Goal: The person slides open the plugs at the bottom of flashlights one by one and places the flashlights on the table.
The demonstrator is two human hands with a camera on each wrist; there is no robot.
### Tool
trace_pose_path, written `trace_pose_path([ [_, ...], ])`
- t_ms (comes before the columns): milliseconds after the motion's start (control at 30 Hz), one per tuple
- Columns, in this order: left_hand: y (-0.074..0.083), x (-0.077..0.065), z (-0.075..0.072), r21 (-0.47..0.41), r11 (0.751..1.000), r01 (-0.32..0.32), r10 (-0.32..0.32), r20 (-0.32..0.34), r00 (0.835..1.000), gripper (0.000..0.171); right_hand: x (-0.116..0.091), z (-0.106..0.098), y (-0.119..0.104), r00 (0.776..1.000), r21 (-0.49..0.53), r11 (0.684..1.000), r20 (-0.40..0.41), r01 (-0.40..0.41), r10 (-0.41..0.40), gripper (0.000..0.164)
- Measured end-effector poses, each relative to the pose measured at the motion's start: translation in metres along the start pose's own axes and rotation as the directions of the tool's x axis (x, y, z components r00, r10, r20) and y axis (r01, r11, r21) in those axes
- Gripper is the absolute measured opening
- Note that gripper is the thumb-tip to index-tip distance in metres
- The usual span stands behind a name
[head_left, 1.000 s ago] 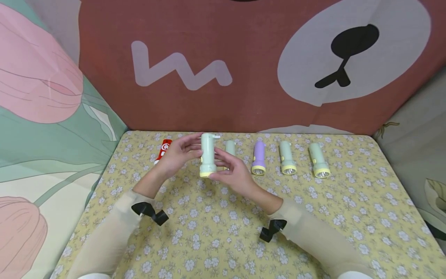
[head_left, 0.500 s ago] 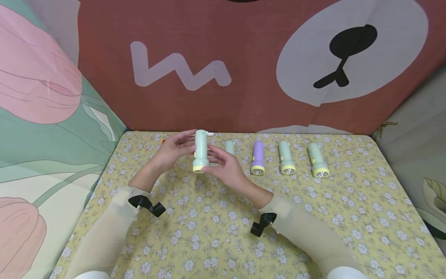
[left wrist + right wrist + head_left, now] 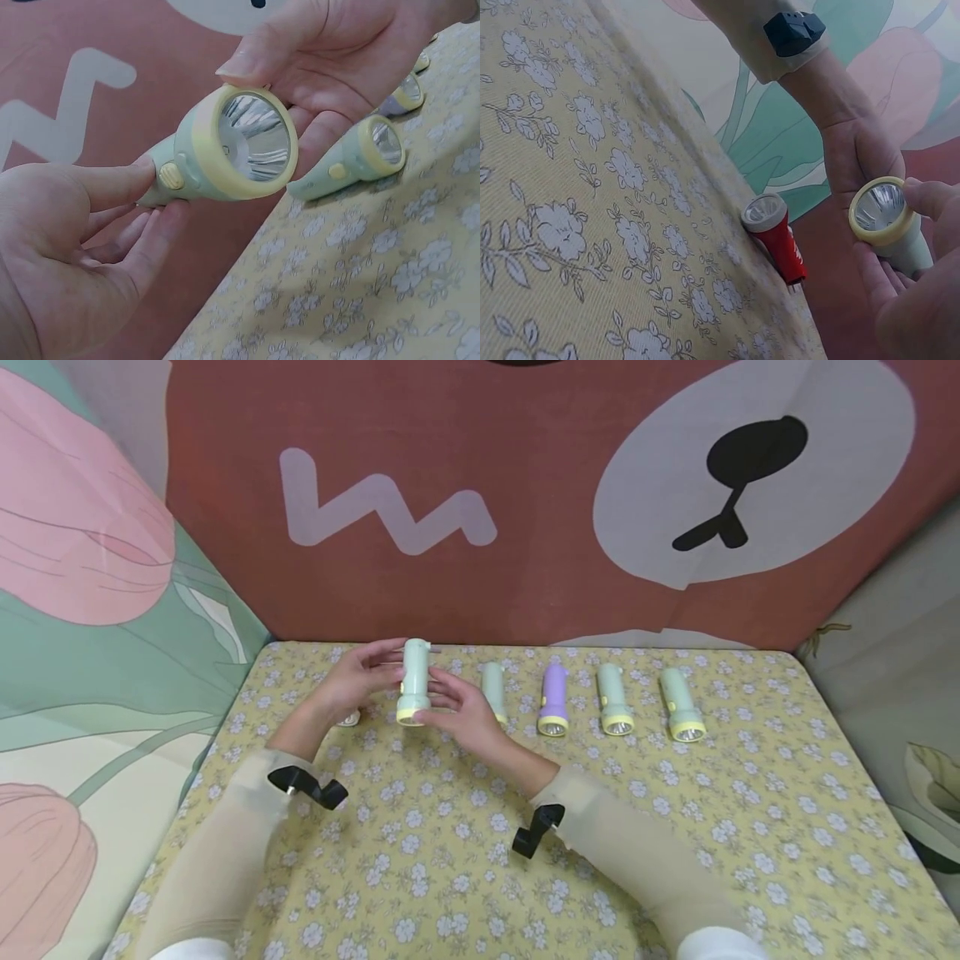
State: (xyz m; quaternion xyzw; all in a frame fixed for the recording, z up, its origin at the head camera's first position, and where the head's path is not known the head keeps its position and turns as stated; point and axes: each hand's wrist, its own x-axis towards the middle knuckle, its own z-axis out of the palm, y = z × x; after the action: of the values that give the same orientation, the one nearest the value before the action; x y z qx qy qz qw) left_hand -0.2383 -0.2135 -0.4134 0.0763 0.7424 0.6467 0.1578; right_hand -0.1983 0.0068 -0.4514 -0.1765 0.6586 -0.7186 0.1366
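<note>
A mint-green flashlight [image 3: 414,681] with a yellow rim is held up near the table's back left, its lens end downward. My left hand [image 3: 348,685] pinches its body between thumb and fingers, close to the yellow switch [image 3: 171,176]. From the other side my right hand [image 3: 468,718] grips the lens end, with the thumb at the yellow rim [image 3: 861,234]. In the right wrist view a red flashlight [image 3: 781,244] with a pale head lies on the table; in the head view my left hand covers most of it.
To the right lies a row of flashlights: a mint-green one [image 3: 492,683], a purple one [image 3: 554,693], then two more mint-green ones. They rest on a yellow floral tablecloth [image 3: 450,860]. A printed fabric wall [image 3: 525,593] stands along the table's back edge.
Both hands have carried the mint-green flashlight to the left and slightly back. The mint-green flashlight behind my right hand shows more now; the red one is mostly covered by my left hand.
</note>
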Motion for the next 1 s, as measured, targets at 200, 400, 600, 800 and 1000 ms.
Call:
trace_pose_path([
  [200, -0.008, 0.004, -0.011, -0.009, 0.998, 0.062, -0.062, 0.012, 0.998, 0.058, 0.008, 0.007, 0.008, 0.999, -0.005, 0.999, -0.019, -0.034, 0.034, 0.072],
  [400, -0.014, 0.007, -0.018, -0.004, 0.995, 0.098, -0.098, 0.01, 0.995, 0.059, 0.016, 0.012, 0.014, 0.998, -0.008, 0.998, -0.019, -0.057, 0.056, 0.072],
  [600, -0.019, 0.009, -0.025, -0.032, 0.992, 0.124, -0.124, 0.003, 0.992, 0.058, 0.024, 0.016, 0.019, 0.996, -0.008, 0.996, -0.01, -0.091, 0.091, 0.072],
  [800, -0.025, 0.013, -0.03, -0.022, 0.989, 0.146, -0.146, -0.001, 0.989, 0.058, 0.033, 0.018, 0.027, 0.994, 0.018, 0.994, 0.005, -0.11, 0.11, 0.071],
  [1000, -0.028, 0.019, -0.034, 0.019, 0.988, 0.153, -0.153, -0.011, 0.988, 0.058, 0.04, 0.019, 0.031, 0.993, 0.023, 0.993, 0.015, -0.119, 0.119, 0.07],
])
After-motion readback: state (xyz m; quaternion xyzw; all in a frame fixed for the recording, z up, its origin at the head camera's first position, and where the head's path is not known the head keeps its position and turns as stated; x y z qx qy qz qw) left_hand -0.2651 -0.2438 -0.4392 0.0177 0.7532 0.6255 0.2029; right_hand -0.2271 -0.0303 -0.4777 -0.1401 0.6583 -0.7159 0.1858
